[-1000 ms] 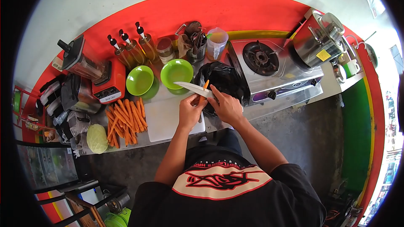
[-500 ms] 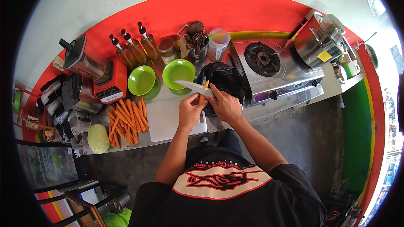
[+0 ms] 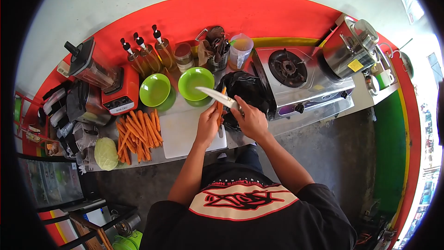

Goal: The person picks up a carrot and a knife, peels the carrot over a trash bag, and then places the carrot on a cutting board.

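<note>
Closed round a carrot (image 3: 220, 111), my left hand (image 3: 207, 126) is above the right end of a white cutting board (image 3: 181, 132). My right hand (image 3: 252, 120) grips a knife (image 3: 216, 96) by its handle; the blade points up and left, across the upper part of the carrot. Just behind the hands is a black plastic bag (image 3: 247, 90). Two green bowls (image 3: 155, 90) stand behind the board, the right one (image 3: 196, 84) near the knife tip. A pile of carrots (image 3: 138, 134) lies left of the board.
A cabbage (image 3: 106, 153) and a red blender (image 3: 121, 93) stand at the left. Pump bottles (image 3: 149, 55), a jar (image 3: 183, 55), a utensil holder (image 3: 218, 58) and a plastic jug (image 3: 240, 51) line the back. A gas stove (image 3: 300, 76) is on the right.
The carrot is held more upright and shows further above my left hand. The knife has moved slightly right, with its blade tilted a little more steeply.
</note>
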